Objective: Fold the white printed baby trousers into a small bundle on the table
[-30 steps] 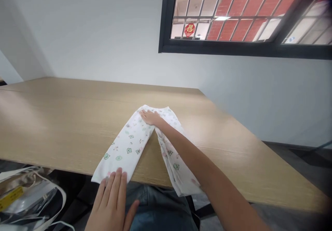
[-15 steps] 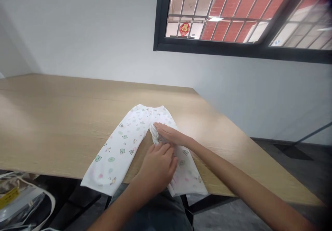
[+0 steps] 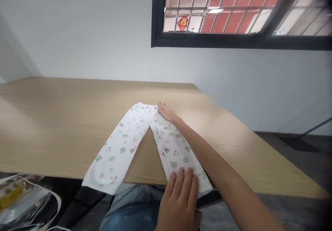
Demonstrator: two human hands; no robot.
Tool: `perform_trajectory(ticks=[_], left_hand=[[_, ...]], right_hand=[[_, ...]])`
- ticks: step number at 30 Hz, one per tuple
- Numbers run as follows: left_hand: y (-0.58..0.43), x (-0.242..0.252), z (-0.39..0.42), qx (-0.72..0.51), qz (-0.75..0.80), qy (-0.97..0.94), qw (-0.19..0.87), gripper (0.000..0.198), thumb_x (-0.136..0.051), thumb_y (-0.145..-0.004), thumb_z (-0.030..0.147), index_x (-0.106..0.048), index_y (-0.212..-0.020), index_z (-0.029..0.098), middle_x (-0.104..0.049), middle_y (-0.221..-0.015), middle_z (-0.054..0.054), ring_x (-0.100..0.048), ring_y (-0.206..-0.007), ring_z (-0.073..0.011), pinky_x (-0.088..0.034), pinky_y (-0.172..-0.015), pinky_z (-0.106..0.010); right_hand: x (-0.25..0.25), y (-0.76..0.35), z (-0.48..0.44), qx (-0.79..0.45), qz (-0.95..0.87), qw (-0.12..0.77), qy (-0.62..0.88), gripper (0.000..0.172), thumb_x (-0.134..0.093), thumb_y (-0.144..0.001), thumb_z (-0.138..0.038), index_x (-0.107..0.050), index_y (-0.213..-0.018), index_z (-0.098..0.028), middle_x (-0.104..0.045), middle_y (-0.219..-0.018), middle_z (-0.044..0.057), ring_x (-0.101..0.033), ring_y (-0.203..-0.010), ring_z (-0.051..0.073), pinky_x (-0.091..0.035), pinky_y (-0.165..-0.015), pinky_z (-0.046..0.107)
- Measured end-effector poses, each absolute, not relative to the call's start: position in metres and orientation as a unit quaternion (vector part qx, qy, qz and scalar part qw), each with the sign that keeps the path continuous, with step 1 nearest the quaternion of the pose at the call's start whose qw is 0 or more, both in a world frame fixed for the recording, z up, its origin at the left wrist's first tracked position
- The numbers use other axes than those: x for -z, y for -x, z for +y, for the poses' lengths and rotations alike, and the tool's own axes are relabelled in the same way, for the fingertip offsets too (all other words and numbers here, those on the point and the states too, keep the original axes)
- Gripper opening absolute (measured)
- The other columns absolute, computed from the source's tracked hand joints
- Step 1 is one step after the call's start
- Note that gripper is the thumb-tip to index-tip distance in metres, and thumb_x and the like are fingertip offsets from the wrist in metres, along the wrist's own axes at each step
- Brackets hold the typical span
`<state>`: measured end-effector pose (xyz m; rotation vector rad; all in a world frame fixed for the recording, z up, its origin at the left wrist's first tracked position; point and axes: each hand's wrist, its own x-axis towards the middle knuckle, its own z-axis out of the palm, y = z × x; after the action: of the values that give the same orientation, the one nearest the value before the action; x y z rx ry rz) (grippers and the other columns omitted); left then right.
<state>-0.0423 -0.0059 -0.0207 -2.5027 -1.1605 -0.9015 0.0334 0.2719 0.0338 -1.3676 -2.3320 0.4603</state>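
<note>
A small pair of white printed trousers (image 3: 124, 144) lies spread on the wooden table (image 3: 64, 120), legs apart in a V and hanging slightly over the near edge. My left hand (image 3: 180, 196) lies flat with fingers together on the cuff of the right leg at the table's front edge. My right hand (image 3: 166, 111) rests flat with fingers stretched out on the waistband at the top right of the trousers. Neither hand grips anything.
A white wall and a dark-framed barred window (image 3: 233, 12) stand behind the table. A shiny plastic bag (image 3: 20, 200) with a yellow label lies at the lower left below the table edge. My jeans-clad lap (image 3: 132, 206) shows under the table.
The left hand slid from the middle of the right trouser leg down to its cuff. The right hand moved up from the crotch to the waistband. The right leg now lies flat.
</note>
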Motion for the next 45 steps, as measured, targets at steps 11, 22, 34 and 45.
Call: perform_trajectory(ticks=[11,22,34,45], left_hand=[[0.02,-0.001,0.02,0.332,-0.436,0.836,0.031,0.011,-0.064,-0.077,0.023,-0.053,-0.074,0.022,-0.058,-0.078,-0.001,-0.05,-0.07,-0.0183,-0.039,-0.059,-0.032],[0.068,-0.034,0.007,0.43,-0.584,0.663,-0.186,0.012,-0.039,-0.086,0.026,-0.049,-0.083,0.02,-0.057,-0.069,-0.003,-0.054,-0.062,-0.0184,-0.042,-0.055,-0.028],[0.225,-0.011,-0.018,0.194,-0.816,0.539,-0.074,0.039,-0.034,-0.085,0.035,-0.056,-0.118,0.034,-0.062,-0.077,-0.004,-0.06,-0.071,-0.0232,-0.043,-0.062,-0.033],[0.146,0.0,-0.02,0.25,-0.702,0.647,0.164,0.035,-0.044,-0.083,0.016,-0.068,-0.099,0.035,-0.056,-0.108,-0.009,-0.053,-0.093,-0.0245,-0.031,-0.076,-0.043]], right_hand=[[-0.04,-0.05,0.269,-0.263,-0.686,0.352,0.58,0.023,-0.048,-0.075,-0.029,-0.053,-0.056,-0.018,-0.046,-0.051,-0.003,-0.048,-0.053,0.013,-0.035,-0.047,0.022],[-0.081,-0.074,0.259,-0.485,-0.649,0.306,0.499,0.016,-0.064,-0.069,-0.035,-0.066,-0.071,-0.018,-0.055,-0.065,0.001,-0.048,-0.057,0.01,-0.041,-0.05,0.02],[-0.072,0.063,0.252,-0.482,-0.765,0.165,0.394,0.049,-0.046,-0.085,-0.054,-0.054,-0.122,-0.022,-0.039,-0.139,0.006,-0.045,-0.118,0.024,-0.046,-0.092,0.032],[-0.06,0.019,0.258,-0.378,-0.803,0.074,0.455,0.07,-0.04,-0.081,-0.068,-0.048,-0.131,-0.019,-0.041,-0.138,0.007,-0.039,-0.124,0.033,-0.031,-0.103,0.043]])
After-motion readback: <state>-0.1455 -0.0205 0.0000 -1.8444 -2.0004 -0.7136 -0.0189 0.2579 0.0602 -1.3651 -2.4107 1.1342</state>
